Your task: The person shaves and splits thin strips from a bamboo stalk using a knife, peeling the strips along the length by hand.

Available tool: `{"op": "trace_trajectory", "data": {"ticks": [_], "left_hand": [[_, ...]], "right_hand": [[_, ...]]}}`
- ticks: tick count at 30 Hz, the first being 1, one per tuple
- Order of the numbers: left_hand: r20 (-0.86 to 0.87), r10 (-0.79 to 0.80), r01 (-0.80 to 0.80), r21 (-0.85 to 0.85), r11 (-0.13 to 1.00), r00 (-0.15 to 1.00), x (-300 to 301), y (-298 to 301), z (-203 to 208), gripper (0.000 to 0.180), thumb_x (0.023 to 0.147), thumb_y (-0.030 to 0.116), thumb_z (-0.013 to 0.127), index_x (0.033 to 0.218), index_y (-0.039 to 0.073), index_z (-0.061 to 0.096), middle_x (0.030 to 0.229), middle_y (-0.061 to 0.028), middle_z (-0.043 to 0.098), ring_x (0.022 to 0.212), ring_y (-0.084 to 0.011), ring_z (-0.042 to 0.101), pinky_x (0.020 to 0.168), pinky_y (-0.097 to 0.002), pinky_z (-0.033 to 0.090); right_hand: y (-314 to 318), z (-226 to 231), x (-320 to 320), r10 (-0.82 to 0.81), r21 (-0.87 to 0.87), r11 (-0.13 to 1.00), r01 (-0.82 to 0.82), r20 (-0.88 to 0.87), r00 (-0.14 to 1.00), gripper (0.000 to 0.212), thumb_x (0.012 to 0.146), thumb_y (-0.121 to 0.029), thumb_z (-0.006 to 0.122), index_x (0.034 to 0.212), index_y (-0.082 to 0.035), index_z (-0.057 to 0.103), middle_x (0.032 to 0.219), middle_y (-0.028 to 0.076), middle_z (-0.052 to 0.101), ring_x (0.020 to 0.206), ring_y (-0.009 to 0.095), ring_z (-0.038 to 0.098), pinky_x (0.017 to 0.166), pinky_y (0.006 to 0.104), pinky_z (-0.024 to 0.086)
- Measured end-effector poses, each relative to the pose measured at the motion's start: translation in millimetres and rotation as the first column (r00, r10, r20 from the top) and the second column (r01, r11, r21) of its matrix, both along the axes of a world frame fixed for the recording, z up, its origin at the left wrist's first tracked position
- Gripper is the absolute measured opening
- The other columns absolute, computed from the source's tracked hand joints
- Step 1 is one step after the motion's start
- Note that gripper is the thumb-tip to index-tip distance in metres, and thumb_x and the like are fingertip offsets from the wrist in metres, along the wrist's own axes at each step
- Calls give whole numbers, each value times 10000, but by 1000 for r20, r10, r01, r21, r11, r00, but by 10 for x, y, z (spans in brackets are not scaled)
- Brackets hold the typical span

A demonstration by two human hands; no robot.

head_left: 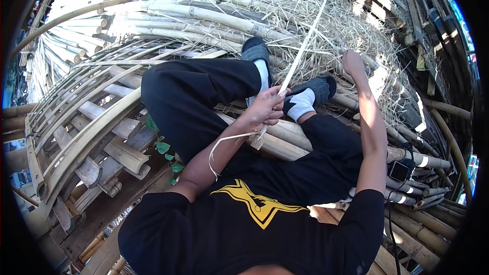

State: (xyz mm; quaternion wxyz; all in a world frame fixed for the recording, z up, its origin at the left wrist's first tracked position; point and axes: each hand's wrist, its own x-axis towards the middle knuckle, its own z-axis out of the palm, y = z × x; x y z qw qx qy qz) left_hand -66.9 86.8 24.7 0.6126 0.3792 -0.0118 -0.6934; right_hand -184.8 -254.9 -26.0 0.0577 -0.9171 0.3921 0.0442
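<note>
My left hand (265, 107) is closed round a long, pale bamboo strip (305, 46) in front of my lap. From there the strip slants up and away to the right, past the top edge of the view. A thin curled shaving (216, 147) hangs by my left wrist. Out to the right, my right arm is stretched forward and my right hand (352, 63) is closed on a thin, pale, blade-like tool (341, 44). Its handle is hidden in the fist, and its tip is hard to make out against the shavings.
A heap of pale shavings (326, 20) lies beyond my sandalled feet. Bamboo poles (219, 15) spread across the far side. To my left stands a curved frame of split bamboo (102, 122). A small black device with a cable (401, 170) rests on poles at my right.
</note>
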Motion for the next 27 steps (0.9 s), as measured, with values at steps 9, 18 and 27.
{"op": "trace_trajectory", "data": {"ticks": [9,18,27], "left_hand": [[-7,-8,7,-51,999,1000,-37,-209,-21,297,953,163,452,1226,50,428,594,46,348,406,-25,310,352,-175,262],[274,-216,251,-100,963,937,-48,-287,-90,480,948,255,456,1373,87,306,844,-44,601,657,-110,592,614,-242,494],[107,-524,529,-15,849,845,-163,-90,19,374,916,265,503,1141,-34,498,768,-139,607,684,-231,657,625,-350,570]], "right_hand": [[770,199,-430,-402,690,723,36,378,834,384,932,-402,457,871,-27,516,543,64,451,419,180,403,415,318,335],[1765,598,80,-612,993,83,-80,114,783,291,891,-333,584,852,-52,516,545,-69,361,386,11,291,342,197,199],[1591,412,62,-728,979,155,-132,204,655,215,888,-246,600,789,-91,489,557,-92,366,389,2,297,350,180,213]]}}
